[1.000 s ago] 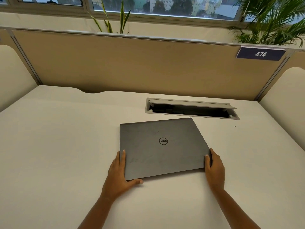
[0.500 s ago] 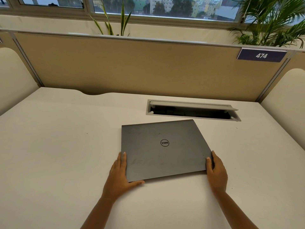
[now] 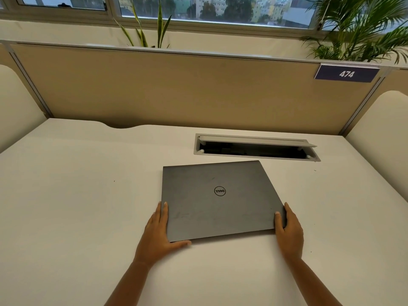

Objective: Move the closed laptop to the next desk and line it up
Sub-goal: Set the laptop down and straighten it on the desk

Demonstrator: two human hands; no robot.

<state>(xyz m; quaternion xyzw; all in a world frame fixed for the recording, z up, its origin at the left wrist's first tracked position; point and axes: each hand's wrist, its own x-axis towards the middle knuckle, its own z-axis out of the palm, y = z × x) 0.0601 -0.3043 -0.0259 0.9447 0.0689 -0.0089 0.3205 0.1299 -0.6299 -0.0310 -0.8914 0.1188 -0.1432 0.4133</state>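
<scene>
A closed laptop is laid flat on the surface, just before a cable hatch. Its near left corner is held by the left hand, its near right corner by the right hand. A partition is set behind.

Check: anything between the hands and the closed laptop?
Nothing visible. The left hand and right hand already touch the Dell laptop's near corners on the white desk; the open cable hatch sits behind it.

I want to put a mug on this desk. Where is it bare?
Left of the laptop, the desk is bare to its edge; right of it too. The left hand and right hand crowd the near corners, and the cable hatch is close behind.
</scene>
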